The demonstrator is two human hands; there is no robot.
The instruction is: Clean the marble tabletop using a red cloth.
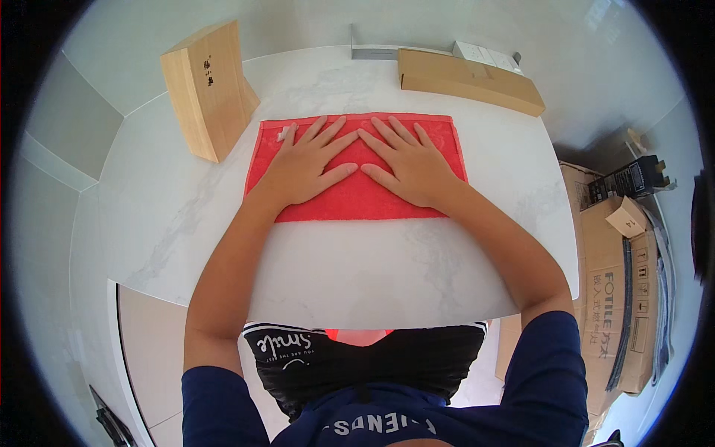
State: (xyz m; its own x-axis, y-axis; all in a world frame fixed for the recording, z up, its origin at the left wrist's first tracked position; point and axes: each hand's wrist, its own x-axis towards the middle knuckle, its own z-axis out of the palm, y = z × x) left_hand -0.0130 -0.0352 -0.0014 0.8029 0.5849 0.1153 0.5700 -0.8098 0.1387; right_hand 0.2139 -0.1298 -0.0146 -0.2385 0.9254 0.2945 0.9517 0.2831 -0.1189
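A red terry towel (357,201) lies spread out on a white marbled countertop (380,274), with a small white tag near its upper left corner. My left hand (306,162) rests palm down on the towel's left half, fingers spread. On the right half, my right hand (410,162) lies flat in the same way. The two index fingertips meet or nearly meet at the middle, and the thumb tips are close together below them. Neither hand grips anything; the cloth under the palms is hidden.
A wooden knife block (209,95) bearing writing stands at the back left. At the back right a long cardboard box (469,81) lies before white wall sockets (483,54). Cardboard cartons (606,290) and a black box (628,180) are stacked beyond the counter's right edge.
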